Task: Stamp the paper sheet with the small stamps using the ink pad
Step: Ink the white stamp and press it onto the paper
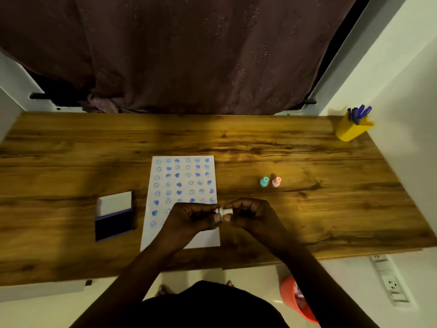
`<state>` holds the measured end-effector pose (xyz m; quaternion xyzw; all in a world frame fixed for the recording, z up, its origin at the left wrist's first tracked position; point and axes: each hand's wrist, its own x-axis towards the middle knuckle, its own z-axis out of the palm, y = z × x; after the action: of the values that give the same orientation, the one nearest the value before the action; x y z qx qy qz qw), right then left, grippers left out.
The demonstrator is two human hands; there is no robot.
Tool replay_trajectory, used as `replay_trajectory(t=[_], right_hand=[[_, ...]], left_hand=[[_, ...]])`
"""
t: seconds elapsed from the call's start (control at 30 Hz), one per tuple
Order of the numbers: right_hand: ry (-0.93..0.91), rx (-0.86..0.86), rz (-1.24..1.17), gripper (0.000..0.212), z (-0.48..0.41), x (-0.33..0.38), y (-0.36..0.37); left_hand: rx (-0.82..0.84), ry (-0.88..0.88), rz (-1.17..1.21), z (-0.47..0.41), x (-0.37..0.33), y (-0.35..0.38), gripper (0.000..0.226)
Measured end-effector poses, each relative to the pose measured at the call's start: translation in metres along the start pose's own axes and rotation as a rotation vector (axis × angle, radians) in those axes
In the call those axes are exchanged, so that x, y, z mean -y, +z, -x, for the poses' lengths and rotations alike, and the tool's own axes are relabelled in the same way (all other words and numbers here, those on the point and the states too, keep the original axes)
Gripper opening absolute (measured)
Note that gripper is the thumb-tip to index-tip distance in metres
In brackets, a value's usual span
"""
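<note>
Gripping a white stamp (223,211) above the paper's (165,233) right edge, both hands.

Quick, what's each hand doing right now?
Left hand: fingers closed on one end of the small white stamp.
Right hand: fingers closed on its other end.

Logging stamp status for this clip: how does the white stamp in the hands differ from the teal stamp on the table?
The white stamp is held sideways above the paper sheet, pinched between the left hand and right hand; the teal stamp stands upright on the wooden table, untouched. The white one is mostly hidden by fingers; the teal one shows fully, beside a pink stamp. Both are small and look similarly shaped.
</note>
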<state>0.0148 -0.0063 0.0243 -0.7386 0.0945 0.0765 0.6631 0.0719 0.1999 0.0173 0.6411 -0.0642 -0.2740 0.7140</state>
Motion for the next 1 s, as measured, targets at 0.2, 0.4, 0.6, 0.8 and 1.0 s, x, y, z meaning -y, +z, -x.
replay_trajectory(t=[0.2,0.4,0.6,0.8,1.0], right_hand=[[0.02,0.044,-0.049,0.02,0.003,-0.008,-0.025],[0.067,0.07,-0.132,0.025,0.003,-0.017,-0.054],[0.058,0.072,-0.097,0.019,0.004,-0.024,-0.083],[0.041,-0.139,0.15,0.016,-0.008,-0.025,-0.134],[0.008,-0.376,0.856,0.018,-0.041,-0.042,-0.18]], left_hand=[[-0.045,-0.017,0.013,-0.009,-0.003,0.029,0.035],[-0.043,-0.028,-0.03,-0.023,-0.001,0.052,0.029],[-0.009,0.023,-0.067,-0.037,0.01,0.074,0.033],[-0.007,-0.089,-0.338,-0.057,0.021,0.099,0.045],[-0.055,-0.126,-0.367,-0.054,0.028,0.098,0.03]])
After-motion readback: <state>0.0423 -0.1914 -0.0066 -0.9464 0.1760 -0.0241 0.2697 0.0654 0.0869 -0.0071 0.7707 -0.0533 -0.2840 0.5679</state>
